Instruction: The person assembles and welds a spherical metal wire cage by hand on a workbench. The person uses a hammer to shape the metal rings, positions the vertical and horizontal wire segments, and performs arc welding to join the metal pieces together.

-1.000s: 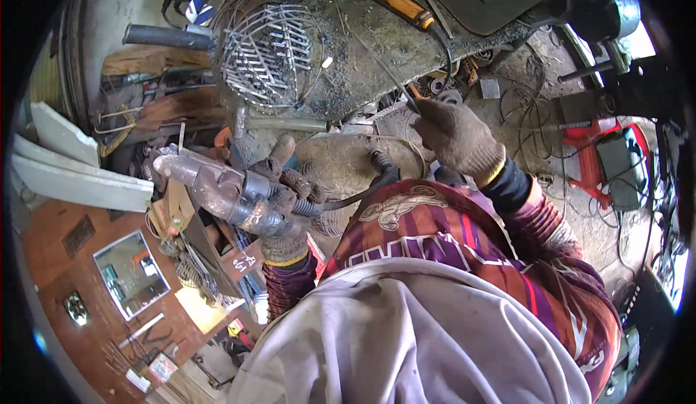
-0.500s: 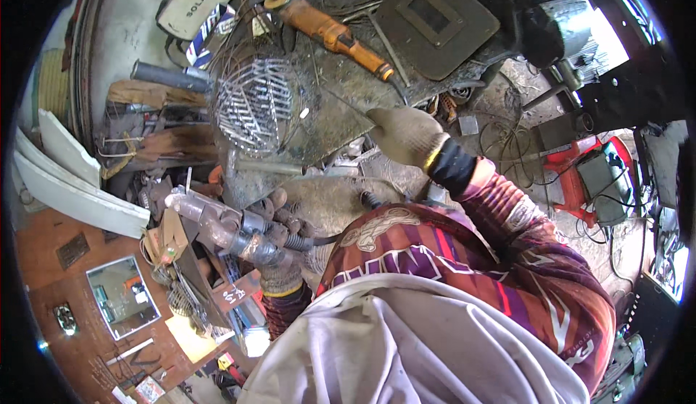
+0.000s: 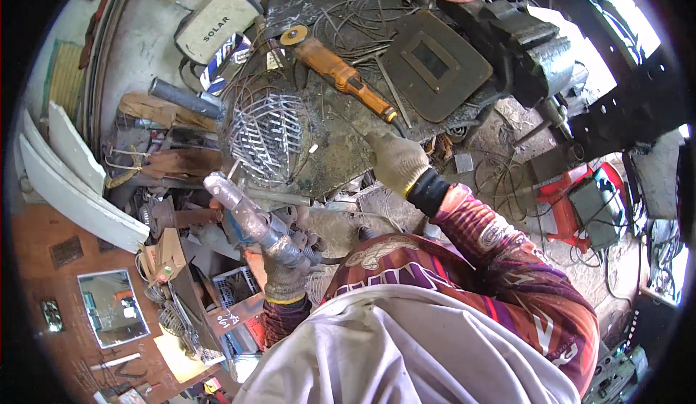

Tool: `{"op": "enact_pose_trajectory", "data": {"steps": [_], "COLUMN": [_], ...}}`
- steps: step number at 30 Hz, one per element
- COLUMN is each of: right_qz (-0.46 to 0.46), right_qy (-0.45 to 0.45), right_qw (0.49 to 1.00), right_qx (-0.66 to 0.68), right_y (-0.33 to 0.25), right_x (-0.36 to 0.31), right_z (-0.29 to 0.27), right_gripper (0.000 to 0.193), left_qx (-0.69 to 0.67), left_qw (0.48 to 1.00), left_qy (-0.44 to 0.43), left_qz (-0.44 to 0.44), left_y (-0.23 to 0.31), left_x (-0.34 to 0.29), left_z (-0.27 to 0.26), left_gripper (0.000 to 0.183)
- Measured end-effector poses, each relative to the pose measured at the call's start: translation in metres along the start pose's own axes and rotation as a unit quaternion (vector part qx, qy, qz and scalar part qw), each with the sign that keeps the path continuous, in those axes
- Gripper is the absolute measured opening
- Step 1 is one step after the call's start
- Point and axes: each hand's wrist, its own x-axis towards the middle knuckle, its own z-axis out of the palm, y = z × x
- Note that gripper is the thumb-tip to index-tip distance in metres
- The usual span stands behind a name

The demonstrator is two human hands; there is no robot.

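My left hand (image 3: 285, 282), in a grey knit glove, is closed around the lower end of a rusty metal pipe (image 3: 245, 212). A ribbed section of the pipe sits beside the glove, and its upper end points up and left toward the bench. My right hand (image 3: 397, 161), gloved too, is closed over the bench's near edge. A thin rod (image 3: 353, 125) sticks out from its fingertips toward the upper left. Left of it, several short shiny metal strips (image 3: 267, 135) lie among wire loops on the metal bench top (image 3: 330, 161).
An orange angle grinder (image 3: 341, 77) and a dark welding mask (image 3: 437, 67) lie on the bench. A vise (image 3: 533, 48) stands at the far right. Cables (image 3: 500, 161) trail on the floor near a red and grey machine (image 3: 594, 197). Curved white panels (image 3: 80, 186) lean at left.
My left hand has turned the pipe, whose upper end now points more upward, closer to the bench. My right hand keeps its hold near the bench edge. The whole view has shifted slightly.
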Motion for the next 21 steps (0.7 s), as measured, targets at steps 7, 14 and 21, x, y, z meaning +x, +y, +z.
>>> {"op": "enact_pose_trajectory", "data": {"steps": [7,14,21], "right_qz": [-0.044,-0.065,-0.039], "right_qy": [-0.003,-0.007,0.015], "right_qw": [0.999,0.997,0.998], "right_qx": [-0.017,-0.031,-0.039], "right_y": [-0.002,0.008,0.000], "right_x": [0.003,0.013,0.001], "right_z": [0.001,0.010,-0.007], "right_gripper": [0.026,0.025,0.031], "left_qx": [0.103,0.324,0.379], "left_qw": [0.990,0.924,0.911], "left_qy": [0.054,0.140,0.040], "left_qz": [0.083,0.147,0.157], "left_y": [0.029,0.063,0.021], "left_x": [0.005,-0.002,0.004], "left_z": [-0.012,-0.008,0.047], "left_gripper": [0.045,0.034,0.043]}}
